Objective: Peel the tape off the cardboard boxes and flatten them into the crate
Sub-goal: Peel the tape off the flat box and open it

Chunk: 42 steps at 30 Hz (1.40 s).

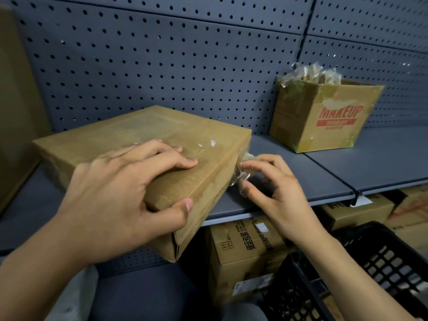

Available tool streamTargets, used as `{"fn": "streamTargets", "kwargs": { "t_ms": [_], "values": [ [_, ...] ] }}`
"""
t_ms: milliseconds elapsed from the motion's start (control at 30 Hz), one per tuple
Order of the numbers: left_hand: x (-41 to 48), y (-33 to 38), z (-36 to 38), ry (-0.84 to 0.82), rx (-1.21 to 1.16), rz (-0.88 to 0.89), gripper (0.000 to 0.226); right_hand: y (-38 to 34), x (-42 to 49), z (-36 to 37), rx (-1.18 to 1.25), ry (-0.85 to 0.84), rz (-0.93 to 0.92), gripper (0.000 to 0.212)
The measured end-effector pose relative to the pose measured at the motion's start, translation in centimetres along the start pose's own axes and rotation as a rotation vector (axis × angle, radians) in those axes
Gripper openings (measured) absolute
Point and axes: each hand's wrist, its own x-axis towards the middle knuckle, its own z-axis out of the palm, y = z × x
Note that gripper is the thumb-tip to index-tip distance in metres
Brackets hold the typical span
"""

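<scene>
Premises: shop stockroom or retail storage bay. Evidence: grey perforated back panels (162, 54), metal shelf (347, 163), printed shipping cartons (245, 249) stacked below, and a black plastic crate (370, 262).

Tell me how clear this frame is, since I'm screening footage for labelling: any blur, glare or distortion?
Head view: dim, even light; wide-angle bending bows the shelf edge; the tape glints and reads indistinctly; the right hand is slightly soft; the left hand is sharp.
</scene>
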Motion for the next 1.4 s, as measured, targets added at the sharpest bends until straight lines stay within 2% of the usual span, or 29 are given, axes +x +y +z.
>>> {"fn": "streamTargets", "kwargs": {
  "t_ms": [167,400,633,733,867,967,1167,1267,1333,1367,1400],
  "values": [
    [0.0,0.0,0.0,-0.008,0.003,0.006,0.061,-0.5,0.4,0.2,-0.003,0.170,0.006,0.025],
    [0.0,0.0,0.1,0.015,-0.005,0.006,0.060,-1.1,1.3,0.1,-0.128,0.190,-0.150,0.040],
    [0.0,0.2,0.0,0.009,0.015,-0.013,0.061,-0.6,1.3,0.9,-0.081,0.230,-0.254,0.017],
    [0.1,0.2,-0.1,0.004,0.027,-0.008,0.060,-0.5,1.3,0.7,-0.071,0.203,-0.196,0.013],
    [-0.1,0.0,-0.4,-0.019,0.009,0.010,0.058,0.2,1.4,-0.6,0.040,0.233,0.012,0.010],
    [0.0,-0.2,-0.6,-0.046,-0.008,0.037,0.057,0.7,1.4,-0.6,0.049,0.239,0.035,0.008],
    [-0.2,-0.7,-1.1,-0.093,-0.023,0.080,0.057,3.4,2.1,-2.1,0.055,0.421,0.182,0.023],
    [-0.6,-0.4,-1.6,-0.071,-0.006,0.102,0.056,3.4,2.2,-2.1,0.013,0.454,0.192,0.024],
    [0.4,-0.7,-1.3,-0.164,-0.046,0.016,0.056,2.9,2.0,-1.6,-0.028,0.453,0.170,0.021],
    [-0.2,-1.4,-1.4,-0.312,-0.005,0.032,0.058,2.5,2.0,-1.4,-0.055,0.434,0.160,0.018],
    [-1.5,-2.7,-1.4,-0.277,-0.011,-0.012,0.059,2.2,1.9,-1.2,-0.077,0.406,0.156,0.016]
  ]
}}
